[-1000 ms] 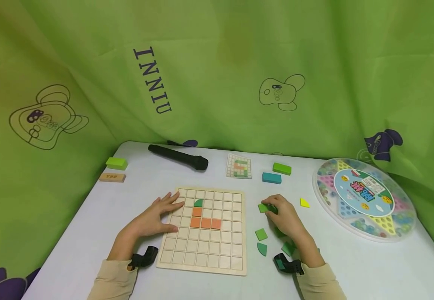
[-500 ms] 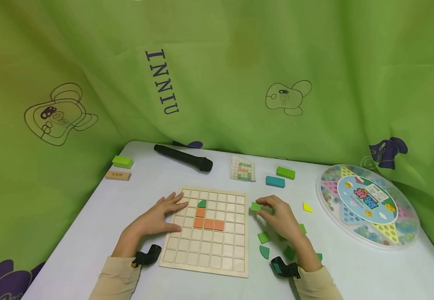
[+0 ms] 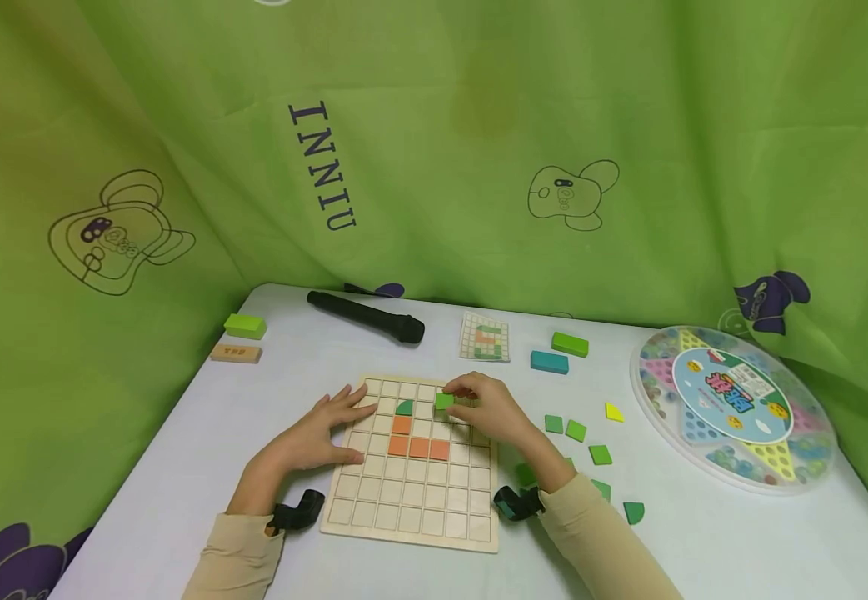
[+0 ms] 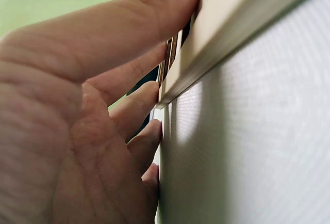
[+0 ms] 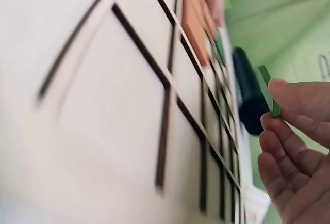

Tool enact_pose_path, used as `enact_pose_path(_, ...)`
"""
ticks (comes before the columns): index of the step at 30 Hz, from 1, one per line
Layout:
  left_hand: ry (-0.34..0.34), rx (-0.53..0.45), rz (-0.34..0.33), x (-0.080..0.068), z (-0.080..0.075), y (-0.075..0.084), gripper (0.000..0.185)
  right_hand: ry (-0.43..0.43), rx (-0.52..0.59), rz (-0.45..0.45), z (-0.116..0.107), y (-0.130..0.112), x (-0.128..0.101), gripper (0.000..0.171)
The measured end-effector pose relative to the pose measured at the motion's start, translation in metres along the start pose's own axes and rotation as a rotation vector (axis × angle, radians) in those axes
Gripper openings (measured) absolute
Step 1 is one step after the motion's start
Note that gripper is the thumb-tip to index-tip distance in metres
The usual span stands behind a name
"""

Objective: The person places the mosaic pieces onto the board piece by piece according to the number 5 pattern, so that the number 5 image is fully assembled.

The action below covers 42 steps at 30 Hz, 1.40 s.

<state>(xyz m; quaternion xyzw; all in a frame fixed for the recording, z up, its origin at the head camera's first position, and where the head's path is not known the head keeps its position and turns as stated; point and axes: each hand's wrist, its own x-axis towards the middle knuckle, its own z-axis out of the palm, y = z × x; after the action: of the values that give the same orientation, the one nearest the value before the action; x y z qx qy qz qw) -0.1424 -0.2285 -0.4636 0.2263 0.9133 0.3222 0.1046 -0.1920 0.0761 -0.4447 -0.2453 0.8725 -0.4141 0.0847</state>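
A wooden grid board (image 3: pixel 409 515) lies on the white table. Several orange square tiles (image 3: pixel 419 448) form an L in its cells, with a dark green quarter-circle tile (image 3: pixel 404 407) above them. My left hand (image 3: pixel 319 432) rests spread at the board's left edge, thumb and fingertips touching the rim; the left wrist view shows this edge close up. Over the board's upper right part, my right hand (image 3: pixel 496 408) pinches a bright green square tile (image 3: pixel 444 402) between thumb and fingers. In the right wrist view that tile (image 5: pixel 269 92) is tilted, held above the grid.
Loose green tiles (image 3: pixel 576 430) and a yellow quarter-circle tile (image 3: pixel 614 412) lie right of the board. Behind it are a pattern card (image 3: pixel 485 337), a black microphone (image 3: pixel 366 317) and a blue block (image 3: pixel 550 362). A round marble-game box (image 3: pixel 734 408) stands far right.
My right hand has carried the green square tile left, from the loose tiles to above the board. More loose tiles now show at the right. The left hand stays at the board's edge.
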Motion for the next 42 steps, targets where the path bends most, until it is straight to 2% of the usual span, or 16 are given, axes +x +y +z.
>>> enact_pose_path(5,-0.006,-0.01,-0.008,0.0,0.0,0.0,0.077,-0.075,-0.028,0.0,0.016,-0.003,0.016,0.021)
enact_pose_path(11,-0.011,-0.009,-0.01,0.0,0.0,-0.001,0.076,-0.085,-0.088,-0.012,0.026,-0.008,0.023,0.022)
enact_pose_path(18,-0.006,-0.009,-0.011,0.002,-0.001,-0.001,0.076,-0.102,-0.147,-0.02,0.029,-0.01,0.027,0.023)
enact_pose_path(25,-0.008,-0.006,-0.01,0.001,0.001,-0.001,0.077,-0.111,-0.129,-0.023,0.024,-0.011,0.021,0.032)
enact_pose_path(29,-0.004,-0.001,-0.007,0.001,0.001,-0.002,0.078,-0.066,-0.085,-0.014,0.017,-0.008,0.011,0.04)
enact_pose_path(34,0.0,-0.004,-0.006,0.001,0.002,-0.002,0.078,0.028,-0.024,0.02,0.0,-0.001,-0.01,0.041)
enact_pose_path(42,0.004,-0.006,-0.004,0.001,0.002,-0.002,0.078,0.176,-0.083,0.048,-0.037,0.026,-0.051,0.042)
